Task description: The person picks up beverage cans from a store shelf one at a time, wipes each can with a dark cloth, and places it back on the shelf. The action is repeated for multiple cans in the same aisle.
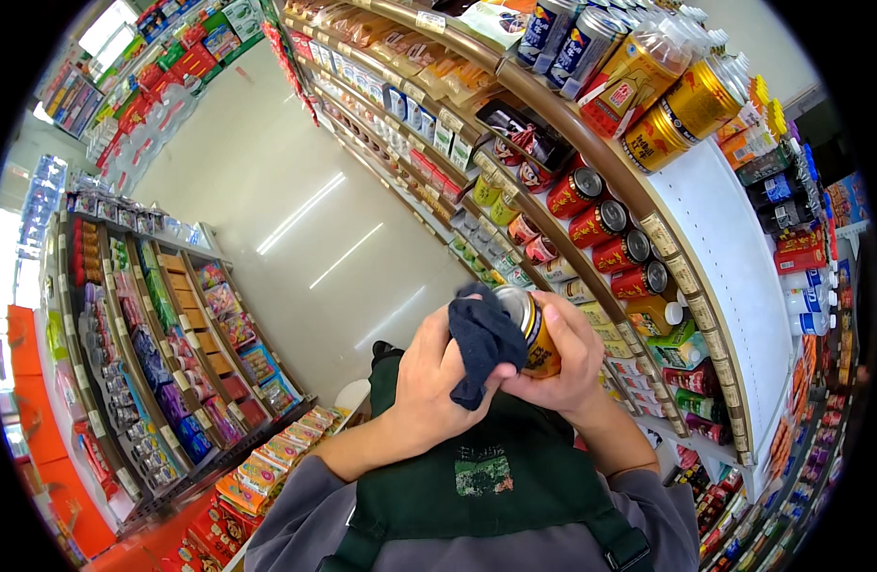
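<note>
In front of my chest, my right hand [570,357] grips a gold drink can [543,350] by its side, with the can's silver top tilted away from me. A dark navy cloth [483,342] is bunched in my left hand [425,382] and presses against the can near its top rim. The cloth hides part of the can and some of my left fingers. Similar gold Red Bull cans [656,139] lie on the upper shelf to the right, beside a white bare stretch of shelf board [703,207].
Red cans [613,225] and cartons fill the lower tiers of the shelf on my right. A dark phone [528,132] rests near its brown edge. To the left stands a snack rack [166,322]. The tiled aisle floor [302,214] runs between. Snack packets [281,457] sit at lower left.
</note>
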Demonstrator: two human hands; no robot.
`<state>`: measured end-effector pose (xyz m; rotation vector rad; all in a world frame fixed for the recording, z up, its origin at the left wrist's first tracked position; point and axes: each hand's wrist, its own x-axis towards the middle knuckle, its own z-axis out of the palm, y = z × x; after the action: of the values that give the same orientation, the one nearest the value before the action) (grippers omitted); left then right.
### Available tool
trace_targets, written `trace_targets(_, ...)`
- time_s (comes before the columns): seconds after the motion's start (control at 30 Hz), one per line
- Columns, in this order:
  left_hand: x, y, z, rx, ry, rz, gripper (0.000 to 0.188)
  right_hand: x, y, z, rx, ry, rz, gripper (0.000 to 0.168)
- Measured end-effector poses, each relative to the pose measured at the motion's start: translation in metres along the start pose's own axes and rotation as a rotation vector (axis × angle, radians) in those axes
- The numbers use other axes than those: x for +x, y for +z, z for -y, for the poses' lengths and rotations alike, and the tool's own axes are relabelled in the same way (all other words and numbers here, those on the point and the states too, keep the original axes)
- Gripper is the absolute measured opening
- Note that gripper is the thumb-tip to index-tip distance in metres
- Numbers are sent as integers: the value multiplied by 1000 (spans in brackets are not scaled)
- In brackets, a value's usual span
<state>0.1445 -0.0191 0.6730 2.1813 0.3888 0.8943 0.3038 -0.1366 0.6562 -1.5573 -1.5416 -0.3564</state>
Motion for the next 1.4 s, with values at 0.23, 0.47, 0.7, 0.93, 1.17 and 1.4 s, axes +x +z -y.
trace_targets(0.23, -5, 0, 20, -375, -37, 77, 44, -21, 2, 15, 483, 532, 224, 84)
trace_targets(0.47, -9, 3, 19, -310, 80, 10, 48, -23, 0, 10, 678, 502, 115, 79)
trace_targets(0.7, -14, 3, 35, -344, 57, -23, 34, -23, 5, 13, 537, 582, 189, 81)
trace_targets(0.93, -13, -2, 28, -419, -155, 155, 36, -2, -20, 2, 469, 497, 331, 79)
trace_targets(1.17, -11, 4, 29, -314, -170, 81, 38, -14, -8, 0, 292, 422, 141, 82)
trace_targets(1.4, -23, 14, 45, -574, -269, 107, 45, -19, 1, 5, 269, 460, 171, 81)
